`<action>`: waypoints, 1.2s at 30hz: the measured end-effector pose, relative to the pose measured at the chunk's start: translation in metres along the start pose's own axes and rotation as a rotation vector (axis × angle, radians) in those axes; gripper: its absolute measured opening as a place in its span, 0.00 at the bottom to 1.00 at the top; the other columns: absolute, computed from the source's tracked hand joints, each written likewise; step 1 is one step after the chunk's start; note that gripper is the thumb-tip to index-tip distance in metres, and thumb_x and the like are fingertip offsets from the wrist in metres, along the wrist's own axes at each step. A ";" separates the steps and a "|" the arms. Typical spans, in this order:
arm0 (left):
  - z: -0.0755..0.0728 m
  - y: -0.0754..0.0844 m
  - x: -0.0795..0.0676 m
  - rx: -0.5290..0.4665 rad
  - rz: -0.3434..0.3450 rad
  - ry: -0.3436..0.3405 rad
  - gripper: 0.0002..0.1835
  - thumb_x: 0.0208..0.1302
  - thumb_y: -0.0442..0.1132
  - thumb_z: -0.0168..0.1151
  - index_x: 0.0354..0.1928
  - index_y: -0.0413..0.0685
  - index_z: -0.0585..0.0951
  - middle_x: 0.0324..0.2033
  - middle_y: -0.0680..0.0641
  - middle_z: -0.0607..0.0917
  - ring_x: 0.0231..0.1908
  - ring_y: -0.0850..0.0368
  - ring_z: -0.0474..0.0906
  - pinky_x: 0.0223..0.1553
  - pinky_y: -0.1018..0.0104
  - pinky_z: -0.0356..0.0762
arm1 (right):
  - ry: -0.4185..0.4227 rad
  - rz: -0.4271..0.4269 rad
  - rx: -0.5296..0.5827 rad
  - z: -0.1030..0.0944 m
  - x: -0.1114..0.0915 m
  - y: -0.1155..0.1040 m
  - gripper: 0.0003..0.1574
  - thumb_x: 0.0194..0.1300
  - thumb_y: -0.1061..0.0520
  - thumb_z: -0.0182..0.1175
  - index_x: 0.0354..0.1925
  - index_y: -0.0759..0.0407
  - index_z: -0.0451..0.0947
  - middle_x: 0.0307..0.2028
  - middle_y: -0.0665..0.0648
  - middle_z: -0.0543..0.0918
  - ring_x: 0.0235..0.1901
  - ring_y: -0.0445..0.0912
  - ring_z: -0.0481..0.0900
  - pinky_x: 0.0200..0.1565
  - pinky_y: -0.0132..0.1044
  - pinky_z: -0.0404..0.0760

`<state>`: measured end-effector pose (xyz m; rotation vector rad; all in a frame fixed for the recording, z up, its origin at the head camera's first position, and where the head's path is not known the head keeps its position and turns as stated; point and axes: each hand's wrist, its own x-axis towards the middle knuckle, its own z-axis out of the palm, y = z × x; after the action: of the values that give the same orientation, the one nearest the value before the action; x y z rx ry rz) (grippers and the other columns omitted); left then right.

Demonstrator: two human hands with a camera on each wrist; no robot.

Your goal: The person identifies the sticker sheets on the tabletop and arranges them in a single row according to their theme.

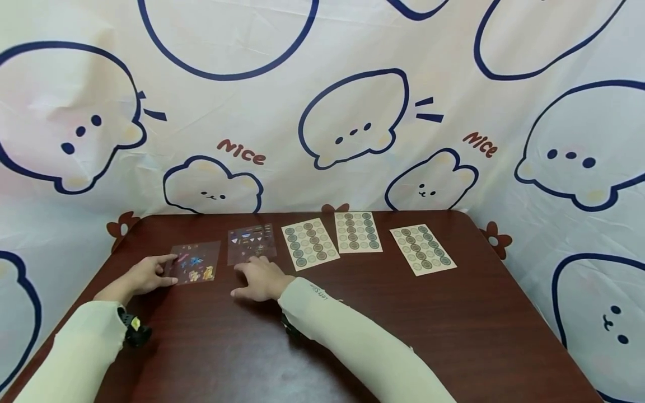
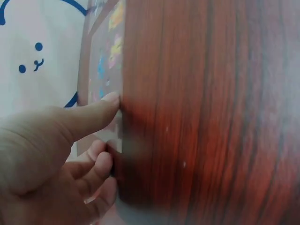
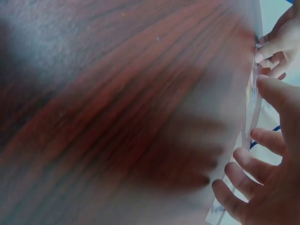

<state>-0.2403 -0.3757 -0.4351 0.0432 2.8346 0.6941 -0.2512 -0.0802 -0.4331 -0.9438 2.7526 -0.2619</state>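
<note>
On the worktop [image 1: 453, 319], left to right, lie two film sheets [image 1: 194, 260] and three paper sheets [image 1: 358, 232]; a curtain [image 1: 282, 117] hangs behind.

head: above table [image 1: 453, 313], forward-down | left wrist: near left hand [image 2: 51, 150] | right wrist: near right hand [image 3: 281, 187], apparently tilted | all share left hand

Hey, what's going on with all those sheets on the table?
Someone is busy at a reddish-brown, wood-grain table. Their left hand touches the left edge of a clear plastic rectangular sheet with small colourful pictures. Their right hand is at the near edge of another clear plastic rectangular sheet; whether it touches is hard to tell. Three cream rectangular sheets with rows of circles lie farther right, with neither hand on them.
</note>
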 end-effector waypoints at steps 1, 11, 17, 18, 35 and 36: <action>0.000 -0.002 -0.001 -0.002 0.022 -0.007 0.38 0.65 0.37 0.69 0.69 0.23 0.62 0.44 0.21 0.73 0.43 0.32 0.70 0.51 0.34 0.72 | -0.005 -0.006 -0.002 0.001 0.001 -0.001 0.41 0.67 0.30 0.59 0.73 0.39 0.67 0.67 0.47 0.74 0.62 0.44 0.72 0.59 0.37 0.77; 0.000 -0.010 -0.014 -0.061 0.140 -0.044 0.37 0.61 0.33 0.71 0.66 0.24 0.64 0.43 0.29 0.71 0.40 0.42 0.69 0.42 0.51 0.72 | -0.047 -0.039 0.046 0.011 0.006 -0.020 0.49 0.64 0.30 0.63 0.77 0.35 0.59 0.67 0.47 0.72 0.61 0.44 0.73 0.55 0.37 0.73; -0.002 -0.007 -0.014 -0.049 0.146 -0.122 0.44 0.60 0.37 0.72 0.71 0.25 0.59 0.50 0.23 0.71 0.46 0.33 0.71 0.48 0.43 0.76 | -0.074 0.074 0.033 0.013 0.010 -0.029 0.52 0.61 0.26 0.63 0.77 0.27 0.53 0.67 0.46 0.70 0.56 0.43 0.69 0.51 0.36 0.67; -0.002 -0.006 -0.014 -0.045 0.146 -0.132 0.45 0.60 0.38 0.72 0.72 0.25 0.59 0.51 0.23 0.71 0.47 0.32 0.71 0.49 0.41 0.76 | -0.073 0.095 0.027 0.014 0.011 -0.031 0.52 0.61 0.25 0.62 0.77 0.25 0.53 0.67 0.45 0.70 0.56 0.43 0.69 0.51 0.36 0.66; 0.003 -0.009 -0.027 -0.046 0.149 -0.153 0.51 0.55 0.40 0.75 0.74 0.27 0.56 0.54 0.24 0.65 0.50 0.30 0.67 0.49 0.37 0.74 | -0.037 0.313 -0.031 0.034 0.029 -0.055 0.44 0.62 0.23 0.58 0.73 0.12 0.52 0.71 0.41 0.66 0.65 0.44 0.67 0.58 0.46 0.68; 0.003 -0.009 -0.028 -0.048 0.149 -0.159 0.52 0.55 0.40 0.76 0.74 0.27 0.56 0.54 0.24 0.66 0.51 0.30 0.68 0.50 0.36 0.74 | -0.037 0.319 -0.027 0.035 0.029 -0.056 0.43 0.62 0.23 0.58 0.72 0.12 0.54 0.70 0.40 0.66 0.64 0.44 0.68 0.58 0.46 0.68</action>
<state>-0.2122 -0.3848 -0.4366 0.2917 2.6812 0.7527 -0.2319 -0.1454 -0.4577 -0.4966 2.8226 -0.1507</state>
